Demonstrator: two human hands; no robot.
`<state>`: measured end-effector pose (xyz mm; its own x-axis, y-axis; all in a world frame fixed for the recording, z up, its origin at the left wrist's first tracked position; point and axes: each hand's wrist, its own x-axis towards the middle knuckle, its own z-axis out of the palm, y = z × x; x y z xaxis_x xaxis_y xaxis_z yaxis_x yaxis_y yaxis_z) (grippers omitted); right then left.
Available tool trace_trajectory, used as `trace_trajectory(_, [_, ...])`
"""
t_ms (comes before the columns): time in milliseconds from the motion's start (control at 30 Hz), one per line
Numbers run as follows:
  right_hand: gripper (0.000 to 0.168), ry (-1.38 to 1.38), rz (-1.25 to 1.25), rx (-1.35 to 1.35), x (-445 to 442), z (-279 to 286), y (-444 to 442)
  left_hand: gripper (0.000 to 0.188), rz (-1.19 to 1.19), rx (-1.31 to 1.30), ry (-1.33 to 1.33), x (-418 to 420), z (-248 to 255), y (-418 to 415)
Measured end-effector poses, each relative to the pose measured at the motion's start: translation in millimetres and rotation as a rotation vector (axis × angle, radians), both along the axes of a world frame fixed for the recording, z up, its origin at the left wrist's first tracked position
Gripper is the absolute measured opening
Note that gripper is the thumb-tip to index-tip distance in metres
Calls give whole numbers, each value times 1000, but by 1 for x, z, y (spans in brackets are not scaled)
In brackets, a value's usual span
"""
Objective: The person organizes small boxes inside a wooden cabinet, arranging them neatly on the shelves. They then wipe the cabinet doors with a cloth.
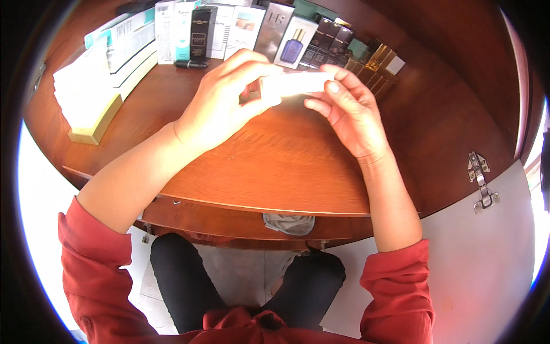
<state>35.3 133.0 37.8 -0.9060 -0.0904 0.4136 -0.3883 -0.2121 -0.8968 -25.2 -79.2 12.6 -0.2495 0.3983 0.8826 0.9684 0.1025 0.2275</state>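
A small box (296,83), its face washed out by glare, is held up level above a brown wooden cabinet shelf (266,172). My left hand (227,96) grips its left end between thumb and fingers. At its right end, my right hand (350,107) holds it with thumb and fingertips. What is printed on the box cannot be made out. Behind it stands a row of cosmetic boxes, among them a white one with a purple bottle picture (293,43) and a silver-grey one (273,30). A black lipstick-like tube (191,64) lies before a black box (202,32).
White boxes (133,51) and a gold-edged box (96,120) stand at the left. Small dark boxes (328,36) and gold packages (378,64) are at the back right. A lower shelf holds a grey cloth (290,223). An opened door hangs on a metal hinge (482,182) at right.
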Motion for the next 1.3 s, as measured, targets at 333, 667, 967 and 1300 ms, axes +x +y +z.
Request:
trace_trajectory(333, [22, -271, 48, -167, 1, -10, -19, 41, 8, -168, 236, 9, 0, 6])
trace_trajectory(667, [34, 154, -687, 286, -27, -3, 54, 38, -80, -291, 156, 17, -2, 2])
trace_trajectory(967, [29, 647, -1384, 1398, -101, 37, 228, 25, -193, -330, 96, 11, -7, 5])
trace_trajectory(1300, [32, 667, -1380, 1474, -131, 14, 259, 20, -258, -551, -10, 18, -11, -3])
